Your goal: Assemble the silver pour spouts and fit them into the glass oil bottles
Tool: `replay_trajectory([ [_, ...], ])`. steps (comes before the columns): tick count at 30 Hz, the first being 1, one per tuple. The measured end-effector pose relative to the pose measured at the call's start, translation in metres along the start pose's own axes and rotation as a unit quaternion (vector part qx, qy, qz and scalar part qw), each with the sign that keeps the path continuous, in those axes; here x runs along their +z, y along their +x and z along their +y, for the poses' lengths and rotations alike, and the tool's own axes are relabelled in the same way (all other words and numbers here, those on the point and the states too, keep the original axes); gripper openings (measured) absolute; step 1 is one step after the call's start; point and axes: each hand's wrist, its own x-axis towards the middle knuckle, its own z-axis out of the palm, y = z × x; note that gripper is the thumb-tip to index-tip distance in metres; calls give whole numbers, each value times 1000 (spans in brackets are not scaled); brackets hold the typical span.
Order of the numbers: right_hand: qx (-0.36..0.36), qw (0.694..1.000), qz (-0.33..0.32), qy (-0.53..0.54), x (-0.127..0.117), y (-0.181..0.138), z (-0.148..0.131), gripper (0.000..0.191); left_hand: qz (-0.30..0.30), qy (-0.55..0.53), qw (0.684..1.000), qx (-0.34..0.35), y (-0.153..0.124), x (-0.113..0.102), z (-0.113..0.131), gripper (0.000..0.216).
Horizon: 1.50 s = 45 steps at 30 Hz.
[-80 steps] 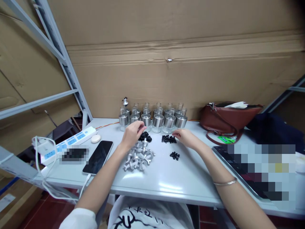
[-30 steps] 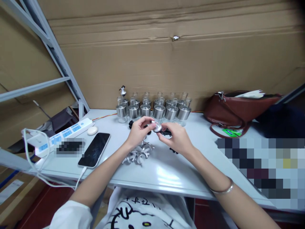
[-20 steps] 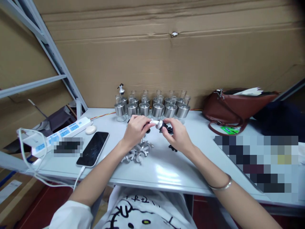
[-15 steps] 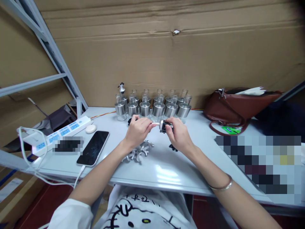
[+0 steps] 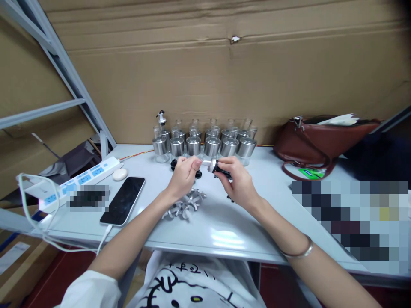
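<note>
My left hand [image 5: 185, 174] is closed, its thumb and finger pinching the tip of the silver spout of a bottle pourer [image 5: 212, 165]. On the pourer's black end, the fingers of my right hand [image 5: 239, 182] are wrapped, partly covering it. The pourer lies roughly level between both hands, above the table. Below my left forearm sits a pile of silver metal pieces [image 5: 189, 202]. Black pieces [image 5: 174, 164] show behind my left hand, partly hidden by it. Other small black pieces [image 5: 230, 199] lie under my right hand, mostly covered.
Several glass bottles with steel sleeves [image 5: 212, 146] stand in two rows at the back; a back-left one carries a pourer [image 5: 161, 116]. At left are a phone [image 5: 123, 201], a white round case [image 5: 120, 174] and a power strip [image 5: 83, 182]. A brown bag [image 5: 321, 139] sits right.
The right hand's fingers have shifted on the pourer and stretched out more, and its black end now tilts down to the right. The left hand has moved slightly left in the view.
</note>
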Motion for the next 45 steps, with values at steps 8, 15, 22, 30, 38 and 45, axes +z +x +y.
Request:
replay_trajectory([
  [8, 75, 995, -60, 8, -2, -4, 8, 7, 9, -104, 994, 43, -5, 10, -4, 24],
  [15, 135, 972, -192, -33, -8, 2, 1, 9, -22, -76, 990, 117, -8, 16, -7, 21],
  [22, 145, 987, -74, -12, -13, 1, 3, 21, 16, 54, 983, 173, -2, 2, -6, 25],
  [30, 144, 987, -62, -21, -6, -2, 3, 33, -16, 122, 971, 206, -3, 1, -3, 30],
  [38, 172, 981, -36, -76, -3, -1, -4, 25, 17, 164, 956, 241, -4, 4, -2, 39],
  [45, 166, 981, -37, -94, -6, 2, 0, 34, 33, 164, 940, 298, -1, 4, -6, 33],
])
